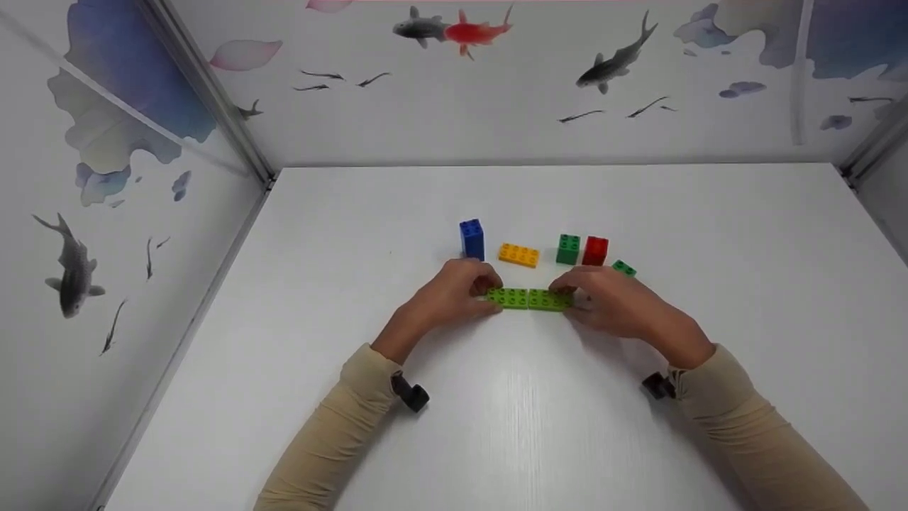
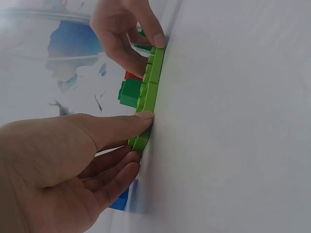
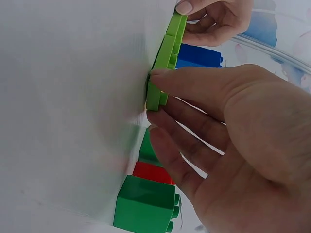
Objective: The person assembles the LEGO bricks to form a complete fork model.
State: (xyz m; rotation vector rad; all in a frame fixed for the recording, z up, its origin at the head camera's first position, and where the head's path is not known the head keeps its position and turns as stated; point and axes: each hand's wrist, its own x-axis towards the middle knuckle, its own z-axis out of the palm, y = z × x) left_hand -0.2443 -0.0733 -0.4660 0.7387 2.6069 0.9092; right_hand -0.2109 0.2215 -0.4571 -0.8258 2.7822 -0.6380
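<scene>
Two flat lime-green toy building bricks lie end to end in a row on the white table, studs up. The left lime-green brick [image 1: 512, 297] is pinched at its outer end between the thumb and fingers of my left hand [image 1: 457, 291]. My right hand [image 1: 613, 301] pinches the outer end of the right lime-green brick [image 1: 546, 300] in the same way. In the left wrist view, the left hand's thumb presses the near long side of its brick [image 2: 150, 99]. The right wrist view shows the right thumb on the near side of the other brick [image 3: 166, 52].
Behind the hands stand a tall blue brick [image 1: 473, 243], a flat yellow brick [image 1: 518, 255], a green brick [image 1: 567, 250] and a red brick [image 1: 596, 250]. Another green brick [image 1: 624, 268] sits partly behind the right hand. Printed walls [image 1: 496, 106] border the table [image 1: 525, 426].
</scene>
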